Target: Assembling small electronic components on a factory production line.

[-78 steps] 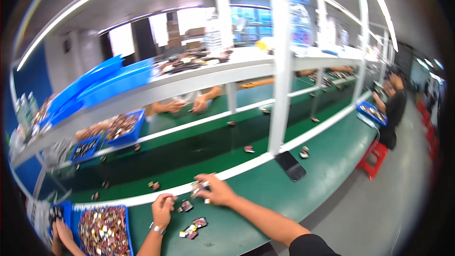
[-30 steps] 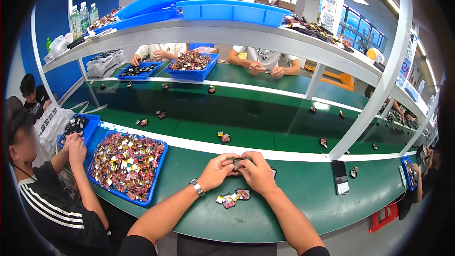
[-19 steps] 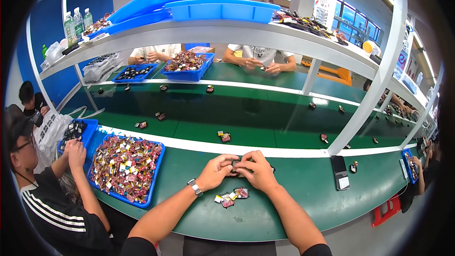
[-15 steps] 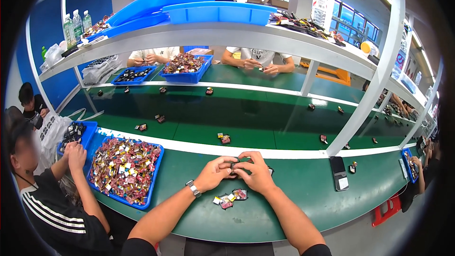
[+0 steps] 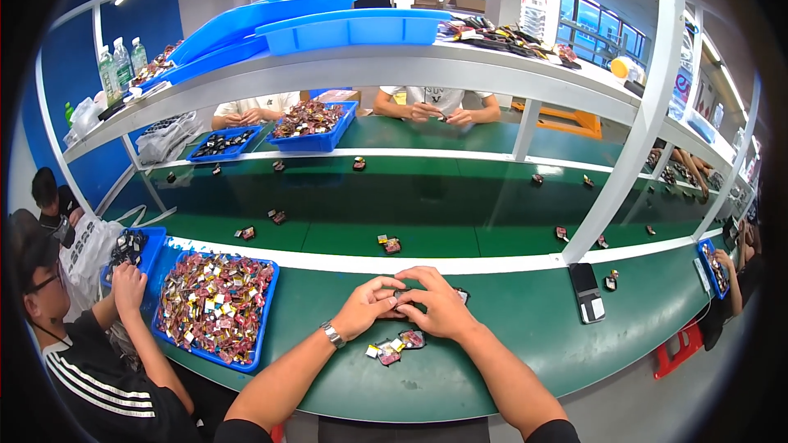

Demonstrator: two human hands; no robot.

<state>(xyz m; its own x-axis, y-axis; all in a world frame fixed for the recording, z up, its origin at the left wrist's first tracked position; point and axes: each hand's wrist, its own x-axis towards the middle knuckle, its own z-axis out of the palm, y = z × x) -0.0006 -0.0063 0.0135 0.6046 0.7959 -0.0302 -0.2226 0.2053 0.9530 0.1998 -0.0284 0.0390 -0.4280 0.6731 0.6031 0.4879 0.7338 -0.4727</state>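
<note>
My left hand (image 5: pixel 367 309), with a metal watch on its wrist, meets my right hand (image 5: pixel 437 305) over the green bench. Fingers and thumbs of both hands close round a small dark piece, mostly hidden by them, so its kind does not show. Just below the hands lies a little cluster of small red and black parts (image 5: pixel 391 351) with white and yellow labels. Another small dark part (image 5: pixel 463 295) peeks out behind my right hand.
To the left a blue tray (image 5: pixel 268 312) is heaped with similar labelled parts, beside a co-worker (image 5: pixel 90 353). A black, wallet-like case (image 5: pixel 586 294) lies at right near a white shelf post (image 5: pixel 628 139). Scattered parts sit on the green surface beyond the white rail (image 5: pixel 328 262).
My hands stay together round the small dark piece, and their fingers have shifted slightly. The whole view has turned a little.
</note>
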